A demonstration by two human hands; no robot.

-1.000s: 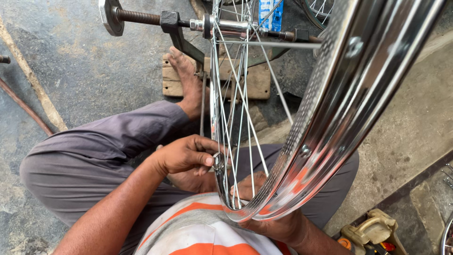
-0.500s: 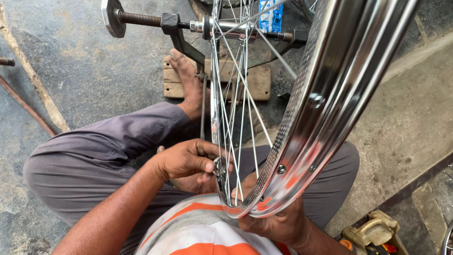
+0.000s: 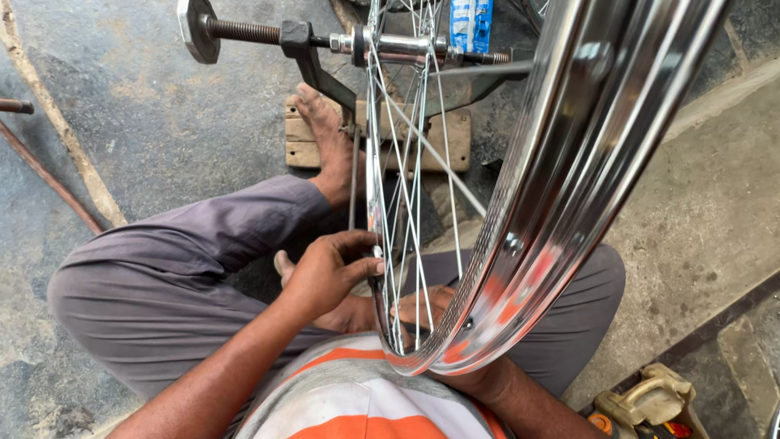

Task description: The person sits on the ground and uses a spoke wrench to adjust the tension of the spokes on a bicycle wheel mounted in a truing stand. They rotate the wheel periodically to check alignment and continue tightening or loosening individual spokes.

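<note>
A shiny chrome bicycle wheel rim (image 3: 569, 187) stands upright in front of me, its thin spokes (image 3: 406, 187) running up to a hub (image 3: 402, 42) held on a threaded axle stand (image 3: 244, 32). My left hand (image 3: 329, 272) sits at the left side of the rim near its bottom, fingertips pinched at a spoke end. My right hand (image 3: 431, 305) lies behind the spokes on the other side, fingers curled against the rim's lower part. What it pinches is hidden by the rim. I sit cross-legged in grey trousers (image 3: 187, 268), one bare foot (image 3: 325, 138) resting on a wooden block (image 3: 455, 142).
The ground is rough grey concrete (image 3: 162, 122). A rusty rod (image 3: 45, 175) lies at the left. A blue packet (image 3: 471, 23) stands behind the hub. A yellowish plastic container (image 3: 650, 402) sits at the bottom right by a raised concrete ledge (image 3: 699, 211).
The wheel has turned a little and the view has shifted slightly. My left hand has slid up along the rim, its fingers now pinched at a spoke end.
</note>
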